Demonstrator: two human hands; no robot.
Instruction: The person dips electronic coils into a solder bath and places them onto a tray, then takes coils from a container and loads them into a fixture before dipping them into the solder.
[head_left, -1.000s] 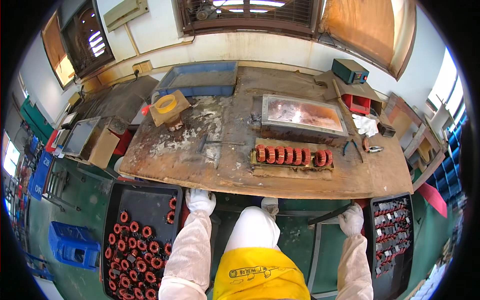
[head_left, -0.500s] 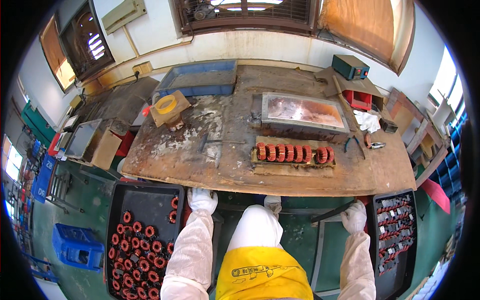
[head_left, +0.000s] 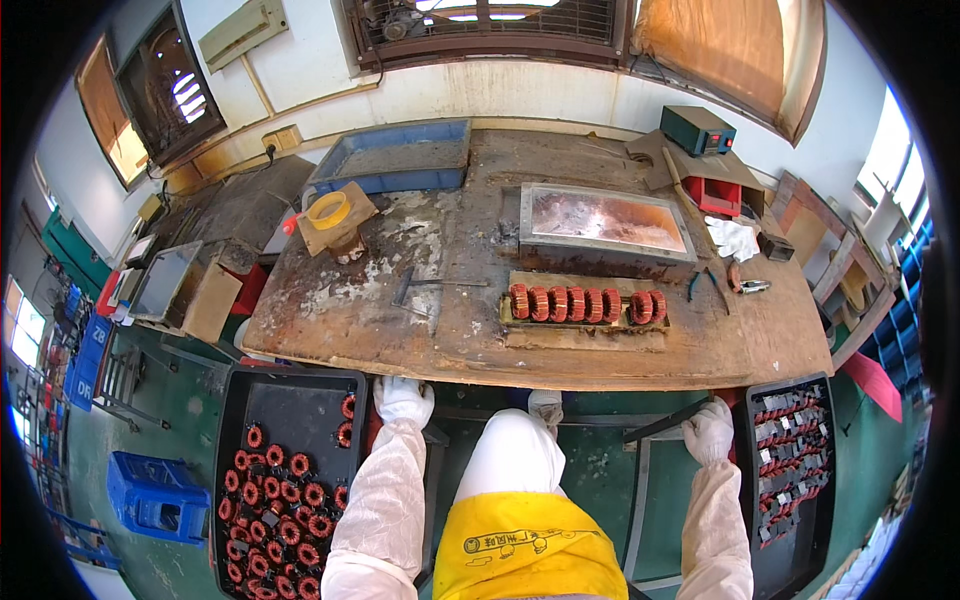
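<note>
My left hand [head_left: 404,402], in a white glove, is curled just under the table's front edge, beside the black tray [head_left: 293,378] of red copper-wound ring coils [head_left: 292,530]. What its fingers close on is hidden. Farther right, my right hand [head_left: 709,436], also white-gloved, is closed next to the upper end of a dark bar [head_left: 665,422] below the tabletop; its grip is not plain to see. Several larger copper-wound ring coils [head_left: 575,305] stand in a row on a holder on the wooden table [head_left: 440,345], away from both hands.
A second black tray [head_left: 808,535] with rows of coil parts stands at right. On the table are a metal-framed basin [head_left: 607,222], pliers [head_left: 712,288], a white glove [head_left: 733,238], a green box device [head_left: 697,131], a blue tray [head_left: 395,182] and a yellow tape roll [head_left: 329,209].
</note>
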